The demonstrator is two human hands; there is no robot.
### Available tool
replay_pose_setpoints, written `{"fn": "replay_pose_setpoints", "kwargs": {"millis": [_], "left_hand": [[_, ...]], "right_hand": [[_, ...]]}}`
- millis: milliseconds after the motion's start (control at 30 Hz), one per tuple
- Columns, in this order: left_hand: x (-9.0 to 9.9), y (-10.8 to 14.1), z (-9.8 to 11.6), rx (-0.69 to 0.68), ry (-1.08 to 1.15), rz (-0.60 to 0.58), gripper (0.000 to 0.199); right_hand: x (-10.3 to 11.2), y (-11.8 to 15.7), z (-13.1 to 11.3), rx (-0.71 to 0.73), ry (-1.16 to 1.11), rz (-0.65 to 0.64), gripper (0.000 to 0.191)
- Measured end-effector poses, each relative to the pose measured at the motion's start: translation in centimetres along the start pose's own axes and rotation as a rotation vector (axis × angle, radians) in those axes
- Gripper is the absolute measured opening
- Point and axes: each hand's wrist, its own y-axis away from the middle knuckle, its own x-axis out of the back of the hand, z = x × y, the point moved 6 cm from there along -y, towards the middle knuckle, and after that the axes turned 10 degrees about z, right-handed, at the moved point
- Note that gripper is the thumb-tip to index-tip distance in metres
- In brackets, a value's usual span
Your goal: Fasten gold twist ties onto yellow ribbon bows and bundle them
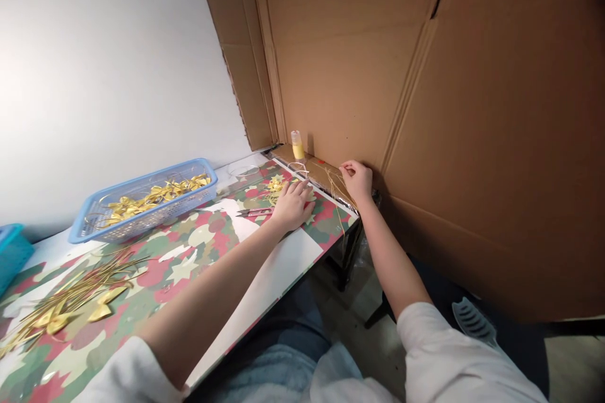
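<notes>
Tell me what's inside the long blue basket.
The blue basket holds a loose pile of shiny yellow pieces, some with thin stems. Whatever lies beneath the pile is covered.

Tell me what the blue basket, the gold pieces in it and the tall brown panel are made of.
Basket: plastic, smooth with a slight sheen; the perforated sides look moulded.
Gold pieces: shiny and thin, perhaps satin ribbon or metallic fabric, going by the highlights and folds; the view leaves it open.
Panel: matte cardboard, judging by its brown surface and fold creases.
</notes>
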Motion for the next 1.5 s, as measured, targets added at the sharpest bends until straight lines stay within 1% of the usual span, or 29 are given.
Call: {"fn": "replay_pose_setpoints", "kwargs": {"millis": [100,167,300,433,500,667,767,900,1033,1133,1300,1500], "left_hand": [[-0.1,-1.5,0.3,0.054,0.016,0.023,0.047],[-0.1,-2.9,0.7,0.071,0.033,0.025,0.049],[-0.2,-5.5,1.5,0.066,0.064,0.037,0.055],[-0.7,-6.7,1.2,0.118,0.058,0.002,0.056],[-0.9,-6.8,1.0,0.113,0.050,-0.014,0.055],[-0.7,-6.9,0.9,0.042,0.024,0.023,0.054],[-0.8,-6.9,1.0,0.025,0.008,0.015,0.049],[-1.3,-6.5,1.2,0.035,0.003,-0.028,0.049],[-1.8,-5.7,1.7,0.030,0.037,-0.063,0.048],[-2.3,-4.9,1.8,0.012,0.067,-0.064,0.047],[-2.9,-4.0,1.6,0.025,0.113,-0.066,0.048],[-2.6,-3.6,1.7,-0.017,0.124,-0.060,0.049]], "right_hand": [[0.2,0.0,0.4,-0.088,-0.111,0.058,0.007],[0.3,0.1,0.6,-0.121,-0.169,0.078,0.009],[0.4,0.1,0.4,-0.128,-0.190,0.072,0.009],[0.3,0.1,0.3,-0.133,-0.187,0.050,0.010],[0.2,0.2,0.5,-0.134,-0.198,0.046,0.012],[-0.1,0.2,0.9,-0.126,-0.214,0.043,0.015],[-0.2,0.2,1.0,-0.129,-0.200,0.049,0.014],[-0.2,0.2,0.9,-0.111,-0.115,0.038,0.010],[-0.3,0.2,0.7,-0.078,0.049,-0.019,0.007],[-0.5,0.2,0.6,-0.059,0.129,-0.069,0.007],[-0.6,0.2,0.6,-0.040,0.155,-0.101,0.008],[-0.7,0.3,0.5,-0.041,0.154,-0.121,0.007]]}}
